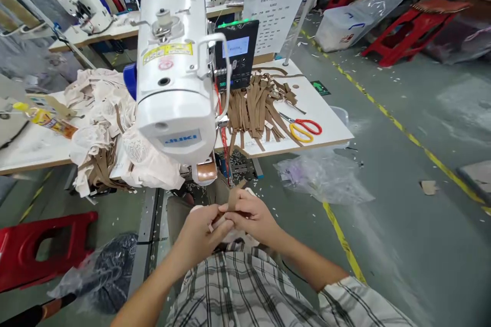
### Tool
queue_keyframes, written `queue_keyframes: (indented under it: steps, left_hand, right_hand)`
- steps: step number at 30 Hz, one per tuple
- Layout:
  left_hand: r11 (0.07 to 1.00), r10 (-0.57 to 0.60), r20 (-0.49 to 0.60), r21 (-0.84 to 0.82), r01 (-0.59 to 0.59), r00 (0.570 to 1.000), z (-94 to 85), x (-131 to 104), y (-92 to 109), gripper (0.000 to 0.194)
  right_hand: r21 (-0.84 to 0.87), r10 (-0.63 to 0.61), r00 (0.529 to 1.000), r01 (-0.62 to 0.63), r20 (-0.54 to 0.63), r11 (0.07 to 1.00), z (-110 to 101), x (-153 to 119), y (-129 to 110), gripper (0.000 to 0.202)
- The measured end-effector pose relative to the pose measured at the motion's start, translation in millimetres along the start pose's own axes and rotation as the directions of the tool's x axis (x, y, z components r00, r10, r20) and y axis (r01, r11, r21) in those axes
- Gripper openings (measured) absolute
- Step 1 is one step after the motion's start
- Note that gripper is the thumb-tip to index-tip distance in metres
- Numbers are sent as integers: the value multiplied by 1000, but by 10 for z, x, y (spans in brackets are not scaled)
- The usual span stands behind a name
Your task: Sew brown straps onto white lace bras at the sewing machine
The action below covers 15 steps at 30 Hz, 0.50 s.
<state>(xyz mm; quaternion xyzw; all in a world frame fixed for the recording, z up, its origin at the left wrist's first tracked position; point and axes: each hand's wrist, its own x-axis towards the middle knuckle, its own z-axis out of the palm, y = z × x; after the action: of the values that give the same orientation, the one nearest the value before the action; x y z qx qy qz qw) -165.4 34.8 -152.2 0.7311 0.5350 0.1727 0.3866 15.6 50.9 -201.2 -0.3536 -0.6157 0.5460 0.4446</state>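
Close to my lap, my left hand (201,227) and my right hand (255,214) meet with their fingertips together. A short brown fabric strap (232,199) stands up from the closed fingers of my right hand. My left hand pinches the edge of a pale fabric piece (232,236), which hangs below the fingers, partly hidden by both hands. Just beyond is the white JUKI sewing machine (176,107), its needle area mostly hidden by its head. Many brown straps (253,107) lie on the white table (326,130) to the right, with red-and-yellow-handled scissors (305,129) beside them.
At left, a heap of pale lace-cupped garments (134,148) hangs over the table edge near a drink bottle (48,120). A red stool (46,248) and a bagged dark bundle (115,271) stand at lower left. Clear plastic (322,176) lies on the floor at right.
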Motion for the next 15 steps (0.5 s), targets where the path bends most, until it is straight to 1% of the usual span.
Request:
queue_keyframes:
  steps: [2,3,4,5,6,8,9,10,13,15]
  left_hand:
    - [978,22,41,-207,-13,999,116,137,17,36]
    - [954,29,53,-300,-12,998,172,195,4,37]
    - [927,20,54,-375,1,998,225,244,-21,38]
    - [903,-8,42,-429,25,999,274,282,-56,39]
    - [885,-51,25,-463,57,998,319,309,-97,40]
    - [859,-140,7,-497,125,990,398,327,-184,41]
    - [850,-170,14,-503,154,985,434,320,-223,42]
    - [846,-192,30,-502,180,981,469,304,-256,43]
    - [824,-225,117,-508,253,967,566,239,-323,44]
    - [803,-246,157,-520,292,957,617,202,-358,47]
  right_hand:
    - [140,137,988,-145,65,979,-177,24,-8,29]
    - [170,181,979,-196,99,966,-274,61,16,33]
    - [151,197,974,-212,111,966,-373,121,58,39]
    - [87,191,978,-198,87,976,-469,208,117,45]
    - [-6,170,985,-170,32,985,-556,322,191,50]
    - [-176,107,988,-125,-110,976,-670,612,369,50]
    - [-228,75,986,-109,-152,968,-684,772,467,49]
    - [-259,43,987,-82,-155,962,-664,930,563,51]
    - [-307,-19,999,10,-27,952,-454,1301,799,63]
    - [-316,-23,999,29,24,948,-281,1416,876,73]
